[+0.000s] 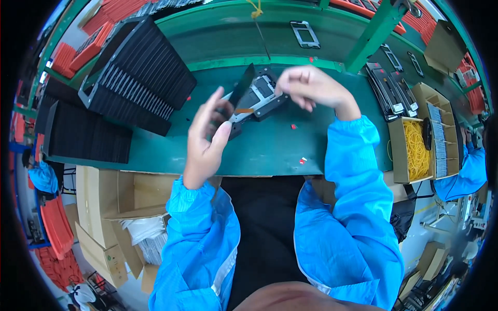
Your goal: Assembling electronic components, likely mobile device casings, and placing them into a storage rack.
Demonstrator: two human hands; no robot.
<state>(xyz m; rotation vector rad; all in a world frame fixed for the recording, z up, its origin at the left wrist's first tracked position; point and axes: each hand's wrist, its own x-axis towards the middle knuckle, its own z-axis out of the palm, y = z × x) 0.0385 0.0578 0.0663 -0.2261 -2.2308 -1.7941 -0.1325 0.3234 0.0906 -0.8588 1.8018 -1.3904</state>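
The black fixture (271, 106) lies on the green worktable (332, 147), with a silver frame (267, 84) set in it. At the fixture's left side, the left hand (205, 142) pinches a thin dark panel (243, 88) between thumb and fingers; the panel stands tilted over the fixture, an orange strip (245, 110) beside its lower part. The right hand (314, 87) is at the fixture's right end, fingers curled inward; whether they grip anything I cannot tell. Left of the fixture stand stacked black trays (155, 65). Well to its right, a cardboard box (398, 150) holds yellow rubber bands (416, 145). Red scraps (294, 126) lie near the fixture.
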